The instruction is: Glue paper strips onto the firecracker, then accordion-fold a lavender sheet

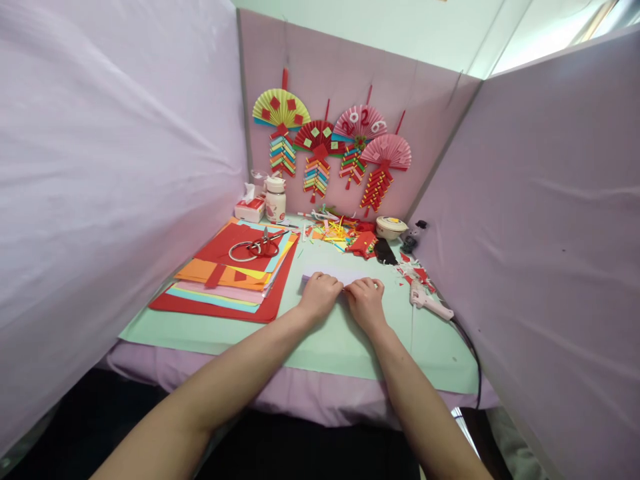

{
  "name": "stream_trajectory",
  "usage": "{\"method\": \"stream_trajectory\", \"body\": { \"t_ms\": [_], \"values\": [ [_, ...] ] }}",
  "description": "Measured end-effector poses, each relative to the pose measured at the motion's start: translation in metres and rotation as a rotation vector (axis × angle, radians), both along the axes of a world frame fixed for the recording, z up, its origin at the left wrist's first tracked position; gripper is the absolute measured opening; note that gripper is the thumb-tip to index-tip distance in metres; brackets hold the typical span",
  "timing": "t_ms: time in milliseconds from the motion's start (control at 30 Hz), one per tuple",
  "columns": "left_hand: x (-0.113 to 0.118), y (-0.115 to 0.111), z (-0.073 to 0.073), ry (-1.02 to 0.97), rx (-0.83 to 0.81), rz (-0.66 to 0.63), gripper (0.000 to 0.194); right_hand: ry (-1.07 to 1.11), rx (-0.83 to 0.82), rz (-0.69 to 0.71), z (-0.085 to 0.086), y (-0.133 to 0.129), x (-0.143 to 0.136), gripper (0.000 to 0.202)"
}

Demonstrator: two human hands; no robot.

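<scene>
A sheet of pale purple paper (347, 274) lies on the light green mat (320, 347) in front of me. My left hand (321, 293) presses on its near edge with curled fingers. Close beside it, my right hand (367, 298) grips the same edge, thumb and fingers pinched together. The near edge of the paper is mostly hidden under my fingers, so I cannot tell how it is folded there. A strip of the purple paper shows past my left hand.
Left of my hands, coloured paper sheets (220, 293) are stacked with scissors (264, 245) on top. A glue gun (430, 301) lies at right, its cable running down. Paper scraps (335, 231), a bottle (275, 199) and a lidded bowl (391, 228) stand behind. Paper fan decorations (320, 137) hang on the back panel.
</scene>
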State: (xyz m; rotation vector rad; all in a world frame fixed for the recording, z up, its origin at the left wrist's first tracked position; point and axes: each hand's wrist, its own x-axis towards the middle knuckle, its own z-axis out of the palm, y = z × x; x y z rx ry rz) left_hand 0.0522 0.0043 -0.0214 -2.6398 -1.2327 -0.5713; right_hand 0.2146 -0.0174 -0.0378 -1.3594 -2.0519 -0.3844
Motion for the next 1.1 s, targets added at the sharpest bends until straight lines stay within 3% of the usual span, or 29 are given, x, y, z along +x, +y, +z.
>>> {"method": "stream_trajectory", "body": {
  "t_ms": [267, 900, 1100],
  "values": [
    [0.002, -0.004, 0.004, -0.027, 0.040, 0.014, 0.021, -0.046, 0.007, -0.040, 0.008, -0.004, -0.006, 0.020],
    [-0.012, 0.006, 0.003, -0.011, -0.010, 0.056, 0.017, 0.011, -0.036, -0.079, 0.001, 0.002, 0.006, 0.019],
    [-0.017, 0.013, 0.001, -0.033, -0.031, 0.087, 0.023, 0.066, -0.055, -0.113, 0.001, 0.002, 0.013, 0.029]
  ]
}}
